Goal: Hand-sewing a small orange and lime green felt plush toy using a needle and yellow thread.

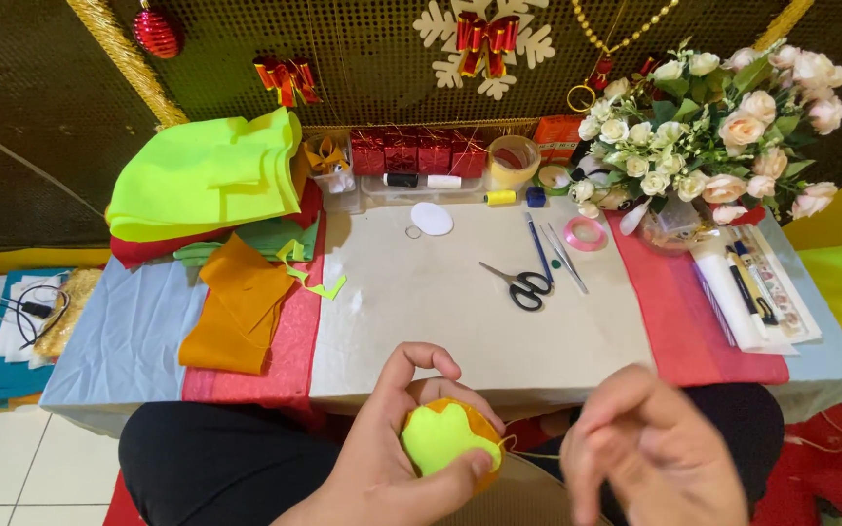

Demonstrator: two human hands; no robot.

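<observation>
Left hand (382, 458) grasps a round felt piece (450, 438), yellow-green patch on an orange backing, held over the lap just before the table (460, 331) edge. The thumb crosses beneath the piece; the index finger arches over its top edge, and the remaining fingers lie behind it, so the piece sits cupped between thumb and fingertips with its green face upward.

Right hand (655, 448) hovers just beside the piece, to its right, fingers curled and drawn together; blurred, so whether they pinch anything cannot be told. A thin thread (528, 454) runs from the piece's right edge toward these fingers.

Beyond the fingertips, on the table's pale centre: scissors (523, 284), a pen (538, 248) beside them, a white oval (432, 218) and a pink tape roll (585, 233). Farther left of the left hand lie orange felt sheets (236, 312) and a stack of yellow-green felt (207, 175). Farther right of the right hand stands a bouquet (713, 127) of pale roses, with white sheets (743, 292) near it.
</observation>
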